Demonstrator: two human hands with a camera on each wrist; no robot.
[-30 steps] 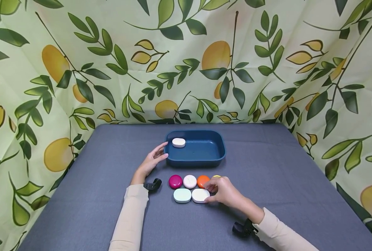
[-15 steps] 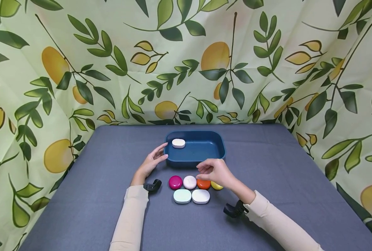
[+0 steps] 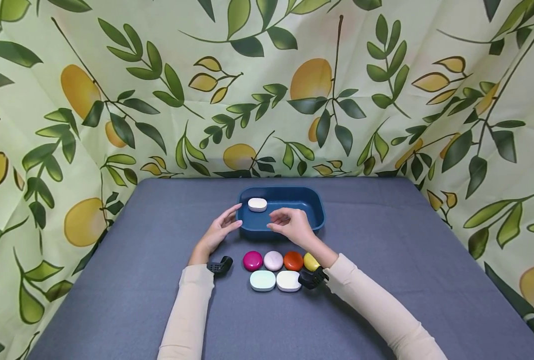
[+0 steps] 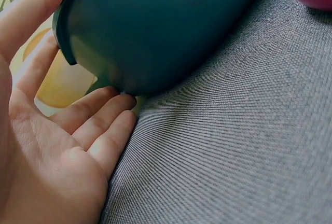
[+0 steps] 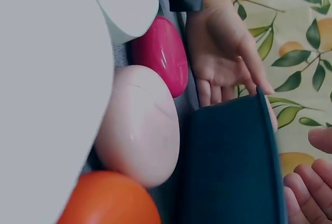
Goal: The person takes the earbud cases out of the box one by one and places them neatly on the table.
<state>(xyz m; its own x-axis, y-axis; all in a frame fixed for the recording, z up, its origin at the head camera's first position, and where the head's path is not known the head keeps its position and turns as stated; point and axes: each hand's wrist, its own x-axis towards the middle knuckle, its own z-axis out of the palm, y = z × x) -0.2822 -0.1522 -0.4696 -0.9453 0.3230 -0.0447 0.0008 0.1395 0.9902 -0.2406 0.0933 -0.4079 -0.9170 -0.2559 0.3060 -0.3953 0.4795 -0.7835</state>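
A blue rectangular tray [image 3: 279, 233] stands on the cloth, with a white oval bar that looks like soap [image 3: 257, 204] at its left end. My left hand [image 3: 214, 235] rests against the tray's left side, fingers spread and fairly straight, palm visible in the left wrist view. Over the tray's front rim hovers my right hand [image 3: 292, 226], thumb and fingertips bent toward each other. No object shows between them; the right wrist view catches only some fingers [image 5: 311, 187] at its edge, so whether they hold anything is hidden.
Before the tray lie smooth rounded pieces: magenta [image 3: 253, 261], pale pink [image 3: 273, 261], orange [image 3: 293, 261] and yellow [image 3: 311, 261], partly behind the right wrist. Nearer sit a mint oval [image 3: 262, 281] and a white oval [image 3: 288, 281]. Leaf-and-fruit-patterned fabric [image 3: 267, 115] hangs behind the table.
My right hand has moved from beside the white oval and orange piece, forward and slightly left, to over the tray. The left hand and the visible pieces have stayed in place.
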